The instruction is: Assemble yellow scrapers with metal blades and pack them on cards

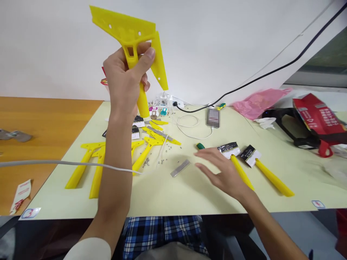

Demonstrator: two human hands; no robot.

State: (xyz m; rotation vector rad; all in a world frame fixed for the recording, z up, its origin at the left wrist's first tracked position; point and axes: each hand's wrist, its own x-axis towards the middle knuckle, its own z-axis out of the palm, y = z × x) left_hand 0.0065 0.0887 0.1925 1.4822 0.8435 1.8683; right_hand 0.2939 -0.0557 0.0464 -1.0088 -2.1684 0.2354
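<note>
My left hand [121, 79] is raised high, closed around the handle of a yellow plastic scraper [124, 27] with its wide head up. Between its thumb and fingers it also holds a loose yellow strip [160, 66] with holes, hanging along the right side. My right hand [221, 169] hovers over the table, fingers apart and holding nothing. Left of its fingertips lies a flat grey metal blade [180, 168]. Just beyond them shows a green handle end [200, 146], the rest of it hidden. Two yellow scrapers with black-and-white covered heads [273, 177] lie beside the hand.
Several yellow scraper handles [81, 168], yellow strips [159, 134] and small scattered metal nuts or screws [146, 161] lie left of centre. A white cable [67, 162] crosses before my left arm. At the back are a phone [213, 117] and power strip [176, 104]; a red bag [320, 115] stands right.
</note>
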